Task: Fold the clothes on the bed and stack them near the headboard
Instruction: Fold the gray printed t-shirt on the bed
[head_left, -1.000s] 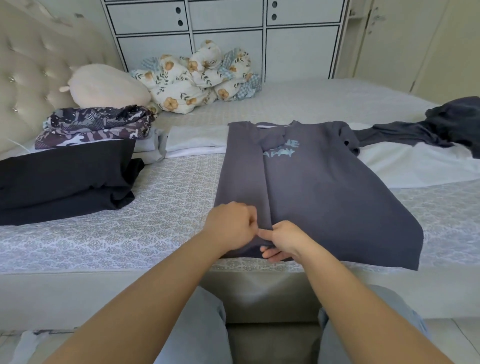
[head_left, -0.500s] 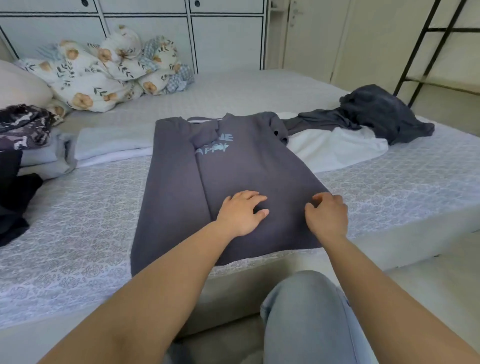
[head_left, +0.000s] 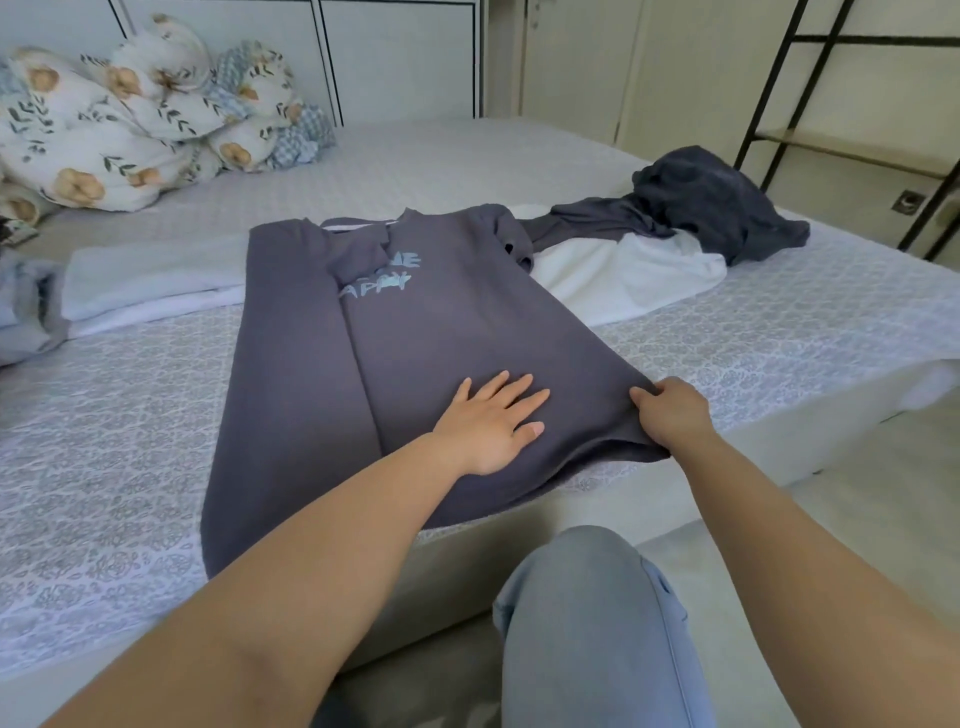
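Two hands (head_left: 582, 421) on grey shirt (head_left: 415, 353) atop bed (head_left: 104, 441).

The bed (head_left: 779, 332) wears a pale grey patterned cover. A grey-purple shirt (head_left: 415, 353) with light blue lettering lies spread flat near the front edge, its hem reaching the mattress edge. Behind it, to the left, sits a folded pale grey and white cloth (head_left: 150, 283); to the right, a white garment (head_left: 623, 280) under a crumpled dark blue one (head_left: 711, 208). Floral bedding (head_left: 130, 124) is heaped at the far left.
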